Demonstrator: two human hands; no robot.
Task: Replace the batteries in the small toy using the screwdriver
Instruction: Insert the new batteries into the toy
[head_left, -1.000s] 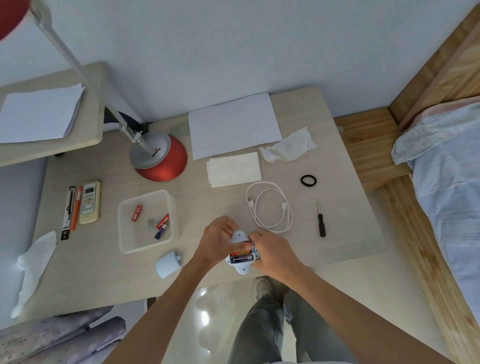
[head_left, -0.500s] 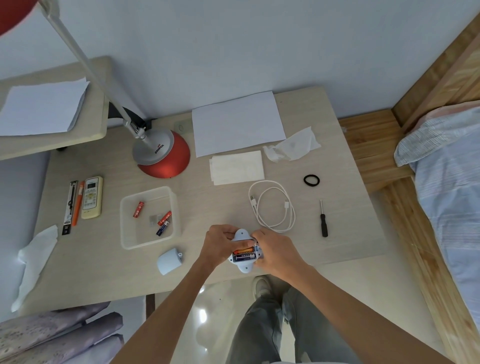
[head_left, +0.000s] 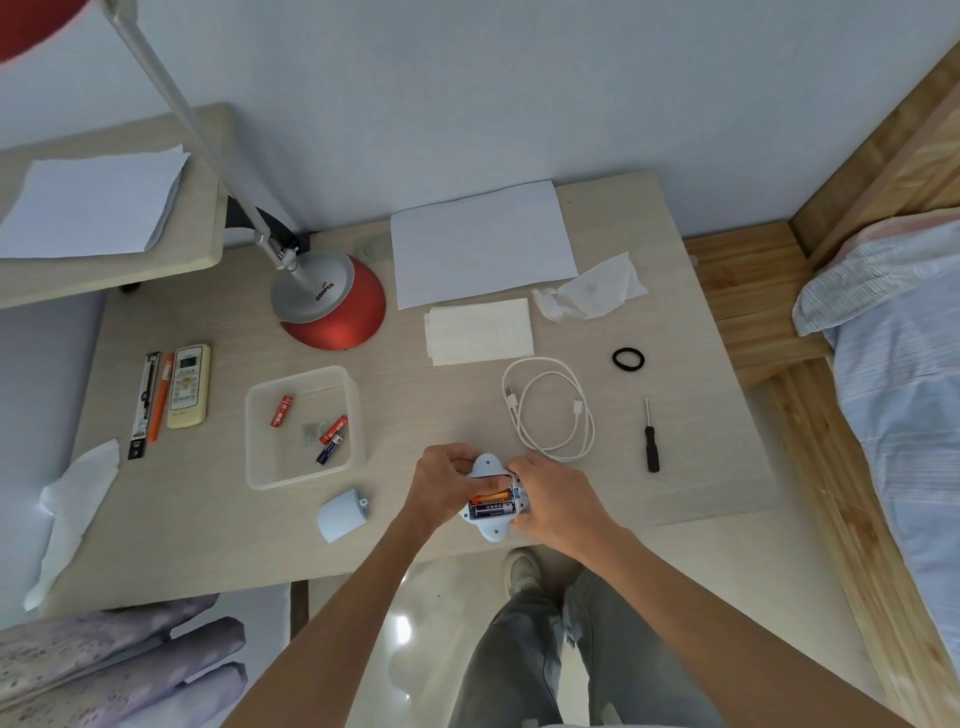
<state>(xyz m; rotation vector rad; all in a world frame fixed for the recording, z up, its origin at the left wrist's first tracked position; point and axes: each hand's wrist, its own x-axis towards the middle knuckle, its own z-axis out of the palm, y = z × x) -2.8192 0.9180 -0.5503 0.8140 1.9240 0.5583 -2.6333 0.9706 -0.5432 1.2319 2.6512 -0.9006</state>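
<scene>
Battery-seating step: left hand (head_left: 441, 480) and right hand (head_left: 553, 499) each grip closed on the toy (head_left: 491, 501); 2 batteries (head_left: 491, 506) show. Next, likely the cover (head_left: 340, 514) at 9 o'clock, then the screwdriver (head_left: 650, 441) at 2 o'clock.

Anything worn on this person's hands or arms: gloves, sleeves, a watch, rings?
Nothing visible. The left hand and right hand are bare, without gloves, and both forearms are uncovered to the frame's bottom edge. No watch, band or ring shows from this angle.
</scene>
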